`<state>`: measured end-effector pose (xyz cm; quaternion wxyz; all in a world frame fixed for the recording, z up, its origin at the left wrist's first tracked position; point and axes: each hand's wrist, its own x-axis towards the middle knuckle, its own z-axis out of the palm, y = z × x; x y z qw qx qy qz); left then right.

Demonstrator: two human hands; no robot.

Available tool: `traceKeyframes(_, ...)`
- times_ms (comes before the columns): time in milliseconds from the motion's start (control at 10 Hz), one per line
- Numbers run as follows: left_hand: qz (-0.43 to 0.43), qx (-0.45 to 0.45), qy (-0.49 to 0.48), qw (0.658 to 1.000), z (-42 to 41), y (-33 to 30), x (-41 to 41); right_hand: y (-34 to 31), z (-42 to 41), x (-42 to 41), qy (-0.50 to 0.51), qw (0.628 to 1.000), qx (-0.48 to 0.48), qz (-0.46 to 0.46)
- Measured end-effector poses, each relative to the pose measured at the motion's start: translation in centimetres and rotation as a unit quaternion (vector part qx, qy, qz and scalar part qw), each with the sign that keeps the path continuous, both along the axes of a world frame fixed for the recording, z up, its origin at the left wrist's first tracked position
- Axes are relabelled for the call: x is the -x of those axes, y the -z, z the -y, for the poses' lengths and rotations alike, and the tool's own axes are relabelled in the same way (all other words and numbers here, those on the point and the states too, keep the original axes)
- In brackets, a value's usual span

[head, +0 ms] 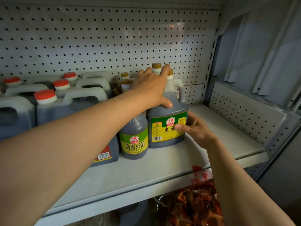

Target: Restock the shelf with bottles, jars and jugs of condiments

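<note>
Your left forearm [68, 144] lay nearest the lens, crossing from 8 o'clock toward the middle of the view. It ended in your left hand [150, 87], draped over the shoulder of the rice vinegar jug [167, 121], thumb hooked at the front and index finger stretched up beside its brown cap [170, 72]. Your right hand [195, 129] grasped the jug low at its 3 o'clock side, thumb flat across the green and yellow label, fingers wrapped behind.

The jug stood upright on the grey metal shelf [228, 132], touching the smaller rice vinegar bottle [134, 137] at its 9 o'clock. I judged you to be mid-placement: seating and squaring this jug. The next move called for nudging it back toward the pegboard wall [105, 38] so the label faced out, then letting go with both hands; bare shelf at 3 o'clock remained to fill.

The jug was translucent plastic, squarish, with a moulded loop handle and dark liquid inside, so likely heavy and smooth under the fingers. At 9 o'clock stood red-capped jugs [45, 97] of similar plastic. Behind your left hand were brown-capped bottles [125, 79], though how many I could not tell. A crinkly red packet [195, 198] lay below at 6 o'clock.
</note>
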<state>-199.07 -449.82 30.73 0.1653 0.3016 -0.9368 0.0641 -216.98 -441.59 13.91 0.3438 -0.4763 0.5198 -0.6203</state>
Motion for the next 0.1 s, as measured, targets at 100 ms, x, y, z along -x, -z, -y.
traceKeyframes(100,-0.012,-0.014,0.003,1.000,0.09,-0.08,0.20,0.26,0.21,-0.03,-0.016,1.000,0.010,0.013)
